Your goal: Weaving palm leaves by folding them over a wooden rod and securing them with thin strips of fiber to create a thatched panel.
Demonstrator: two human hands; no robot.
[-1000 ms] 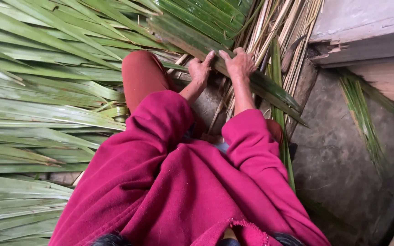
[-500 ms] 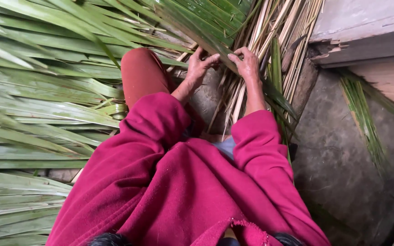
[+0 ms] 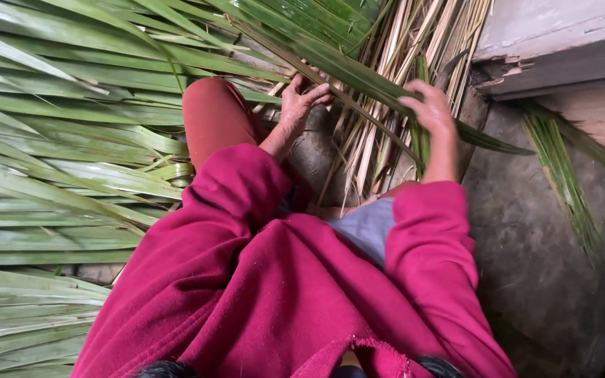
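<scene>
Leaf strip [image 3: 358,70], long and green, now runs between my 2 hands, which sat close together a second ago. My right hand [image 3: 428,108] has slid outward along it, fingers closed over the blade; my left hand [image 3: 301,98] pinches its near end. Dry pale stalks [image 3: 386,133] lie just beneath, green fronds [image 3: 71,140] beyond the left hand. I judge the strip is being drawn taut.

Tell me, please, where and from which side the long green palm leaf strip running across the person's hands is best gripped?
Probably along the long green palm leaf strip's middle stretch, pinched across its narrow width from above. It runs slantwise, flat and thin, from upper left to a free tip at right, over the dry pale stalks. The left hand and right hand already grasp it there, spaced apart, which should keep it from flopping.
</scene>
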